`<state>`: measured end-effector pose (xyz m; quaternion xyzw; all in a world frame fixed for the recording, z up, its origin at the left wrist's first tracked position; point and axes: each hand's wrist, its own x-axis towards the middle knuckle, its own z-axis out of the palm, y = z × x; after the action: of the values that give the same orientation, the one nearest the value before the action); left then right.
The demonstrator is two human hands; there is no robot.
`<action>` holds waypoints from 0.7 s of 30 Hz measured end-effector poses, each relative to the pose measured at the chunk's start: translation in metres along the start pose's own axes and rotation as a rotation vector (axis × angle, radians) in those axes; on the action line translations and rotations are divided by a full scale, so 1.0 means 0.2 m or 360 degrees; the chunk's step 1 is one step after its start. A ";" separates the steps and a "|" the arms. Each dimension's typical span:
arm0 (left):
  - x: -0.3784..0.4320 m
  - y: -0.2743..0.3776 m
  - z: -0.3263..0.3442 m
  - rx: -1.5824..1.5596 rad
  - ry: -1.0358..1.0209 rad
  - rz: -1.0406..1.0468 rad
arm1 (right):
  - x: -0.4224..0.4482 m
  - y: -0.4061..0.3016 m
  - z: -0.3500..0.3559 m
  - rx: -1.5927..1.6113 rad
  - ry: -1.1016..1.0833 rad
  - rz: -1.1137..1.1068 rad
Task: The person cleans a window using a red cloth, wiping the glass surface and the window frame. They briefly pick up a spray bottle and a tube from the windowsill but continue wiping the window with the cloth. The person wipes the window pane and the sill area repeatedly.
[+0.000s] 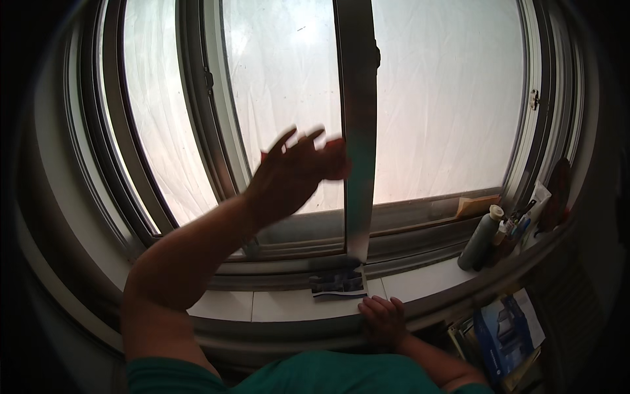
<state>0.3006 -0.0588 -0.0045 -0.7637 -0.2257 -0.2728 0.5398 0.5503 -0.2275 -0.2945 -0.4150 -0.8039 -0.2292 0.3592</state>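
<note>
My left hand (290,172) is raised in front of the middle window pane (290,74), with a red cloth (337,160) in its grip. Red shows on both sides of the fingers, and the cloth reaches the dark vertical window frame (361,123). Whether it touches the glass I cannot tell. Lower down, my right hand (384,315) rests with its fingertips on the edge of the white tiled sill (290,308), apparently empty. Just beyond those fingertips lies a printed leaflet (338,284) on the sill.
A grey bottle (476,241) with a pale cap stands at the sill's right, beside a white tube (539,197) and pens. An orange-brown paper (476,205) leans against the lower window frame. Below right are stacked booklets (509,332). Pale sheeting hangs behind the glass.
</note>
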 end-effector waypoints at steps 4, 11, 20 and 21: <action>-0.46 0.22 0.00 -0.0079 -0.0264 0.0579 | 0.01 0.00 0.01 -0.0023 0.0051 -0.0030; -0.12 -0.28 -0.20 0.0150 -0.0314 0.1102 | -0.02 0.04 0.02 -0.0071 -0.0024 -0.0029; 0.72 -1.02 -0.38 0.0136 0.0690 -0.0380 | 0.00 0.02 -0.03 0.0079 -0.0033 -0.0019; 0.73 -0.99 -0.36 0.0202 0.0692 -0.0477 | 0.00 0.02 -0.02 0.0079 -0.0022 -0.0040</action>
<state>0.2713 -0.0578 0.2495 -0.6099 -0.2316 -0.4927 0.5759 0.5559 -0.2279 -0.2906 -0.3973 -0.8170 -0.2107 0.3610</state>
